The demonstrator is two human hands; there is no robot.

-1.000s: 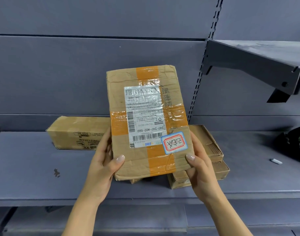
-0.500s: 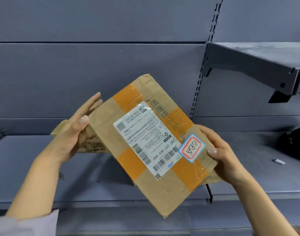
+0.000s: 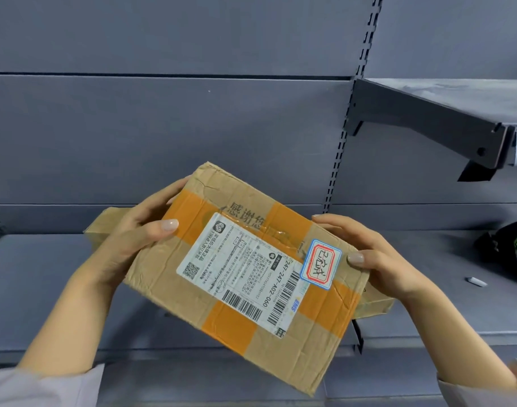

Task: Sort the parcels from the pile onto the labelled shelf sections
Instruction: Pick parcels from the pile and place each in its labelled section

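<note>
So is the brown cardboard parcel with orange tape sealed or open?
Sealed. The brown cardboard parcel has orange tape crossing its flat top, no flap lifted.

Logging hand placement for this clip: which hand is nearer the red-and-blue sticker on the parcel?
Right. The right hand grips the parcel edge just beside the sticker; the left hand holds the opposite end, across the shipping label.

Up in front of the shelf (image 3: 40, 289), tilted down to the right: flat brown parcel (image 3: 245, 327), creased, crossed with orange tape, white shipping label (image 3: 239, 274) and red-and-blue sticker (image 3: 321, 264) facing up. Held at both short ends, left hand (image 3: 131, 245) upper left, right hand (image 3: 380, 259) by the sticker. Behind, lying on the shelf, second parcel (image 3: 104, 227) peeking out left, third parcel (image 3: 374, 304) peeking out right.
</note>
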